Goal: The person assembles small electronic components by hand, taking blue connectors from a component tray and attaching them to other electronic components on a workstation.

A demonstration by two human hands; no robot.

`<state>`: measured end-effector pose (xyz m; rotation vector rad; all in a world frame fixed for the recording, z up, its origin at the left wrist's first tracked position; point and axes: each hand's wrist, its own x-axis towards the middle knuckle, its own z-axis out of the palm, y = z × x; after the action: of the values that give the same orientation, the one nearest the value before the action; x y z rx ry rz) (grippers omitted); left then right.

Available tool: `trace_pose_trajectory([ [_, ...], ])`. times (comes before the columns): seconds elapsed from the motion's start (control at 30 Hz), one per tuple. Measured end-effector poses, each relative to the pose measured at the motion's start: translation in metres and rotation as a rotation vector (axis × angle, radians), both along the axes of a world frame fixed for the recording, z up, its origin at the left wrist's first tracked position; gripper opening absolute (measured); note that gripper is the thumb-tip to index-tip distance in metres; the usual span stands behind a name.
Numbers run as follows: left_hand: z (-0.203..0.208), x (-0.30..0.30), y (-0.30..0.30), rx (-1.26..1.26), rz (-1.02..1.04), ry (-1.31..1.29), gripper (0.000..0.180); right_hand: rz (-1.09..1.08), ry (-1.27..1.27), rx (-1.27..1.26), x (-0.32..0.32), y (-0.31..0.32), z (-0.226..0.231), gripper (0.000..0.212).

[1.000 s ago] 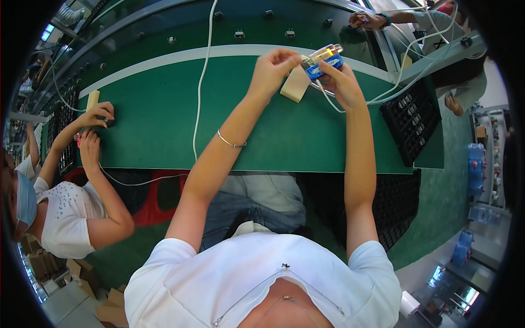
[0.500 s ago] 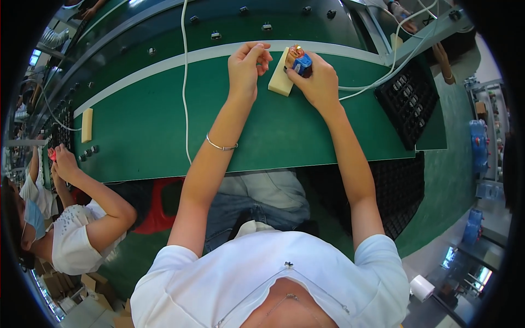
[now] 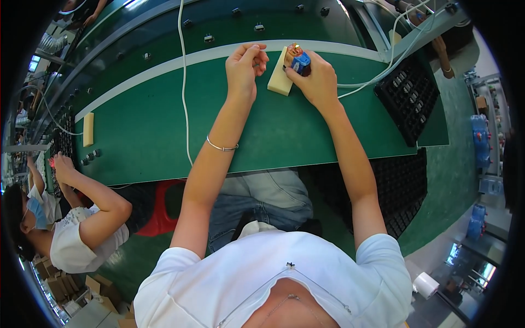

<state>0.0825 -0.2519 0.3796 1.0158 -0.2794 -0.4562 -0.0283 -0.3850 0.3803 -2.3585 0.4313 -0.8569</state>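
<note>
My right hand grips a small blue piece with an orange, copper-coloured top, thumb across its near side; its exact kind is unclear. Just left of that hand, a cream-coloured block lies aslant on the green table, partly behind the held piece. On the block's other side my left hand is raised with fingers curled in and thumb against them. Whatever may be in those fingers is hidden.
A black tray with small metallic parts lies at the right. Dark green belt carries several small parts along the far side. White cable crosses the table. Another cream block is at the left, near a seated co-worker.
The view has shifted slightly. Both my hands keep nearly the same pose, and the right still holds the blue and orange piece. The parts on the belt appear a little further left.
</note>
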Motion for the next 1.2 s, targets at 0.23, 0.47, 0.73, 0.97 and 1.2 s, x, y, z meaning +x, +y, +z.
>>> trace_pose_trajectory([
  [0.23, 0.000, 0.002, -0.002, -0.023, -0.002, 0.023, 0.016, 0.020, -0.023, -0.013, 0.004, -0.004, 0.001, 0.043],
  [0.47, 0.001, 0.003, 0.002, -0.035, 0.010, 0.037, 0.015, 0.012, 0.127, 0.013, 0.028, -0.016, 0.009, 0.043],
  [0.73, -0.002, 0.005, 0.006, 0.056, 0.034, -0.058, 0.015, -0.119, 0.066, -0.076, 0.129, -0.091, -0.017, 0.043],
  [0.97, 0.040, -0.062, -0.033, 0.167, -0.250, -0.436, 0.015, -0.117, 0.199, -0.162, 0.121, -0.096, -0.009, 0.034],
  [1.2, 0.064, -0.143, -0.193, 0.155, -0.532, -1.262, 0.018, 0.153, -0.389, -0.185, 0.030, -0.025, 0.008, 0.028],
])
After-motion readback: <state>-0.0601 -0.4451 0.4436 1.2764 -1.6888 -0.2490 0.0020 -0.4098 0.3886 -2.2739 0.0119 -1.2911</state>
